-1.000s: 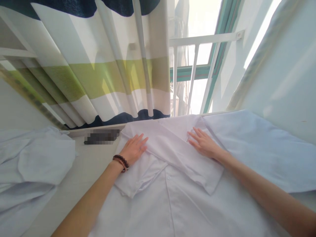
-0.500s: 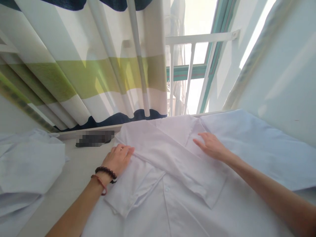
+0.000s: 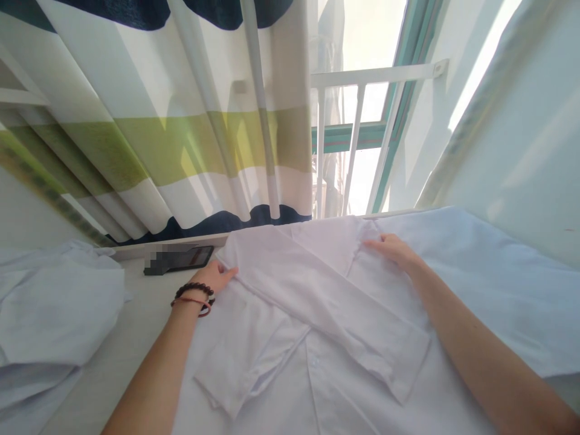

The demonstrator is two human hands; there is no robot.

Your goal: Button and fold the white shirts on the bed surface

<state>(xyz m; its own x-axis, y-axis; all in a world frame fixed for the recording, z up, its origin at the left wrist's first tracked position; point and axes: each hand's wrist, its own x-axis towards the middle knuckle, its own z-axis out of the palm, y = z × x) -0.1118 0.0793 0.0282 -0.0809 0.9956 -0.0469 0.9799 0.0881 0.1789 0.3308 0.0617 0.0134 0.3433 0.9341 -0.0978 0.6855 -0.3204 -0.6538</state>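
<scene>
A white coat lies spread before me, its sleeves folded across the front and a button placket running down the middle. My left hand, with beaded bracelets at the wrist, pinches the coat's left shoulder edge between thumb and curled fingers. At the opposite shoulder, the thumb and fingers of my right hand are closed on the cloth. Some fingertips of both hands are hidden by the fabric or the hands themselves.
A dark phone-like object, partly pixelated, lies beyond my left hand. More white cloth sits bunched at the left and spread at the right. Behind are a striped curtain, white railing and a window.
Both hands have gone from resting loosely over the coat to pinching its shoulder edges. The left fingers have curled in, and the right fingers have closed together.
</scene>
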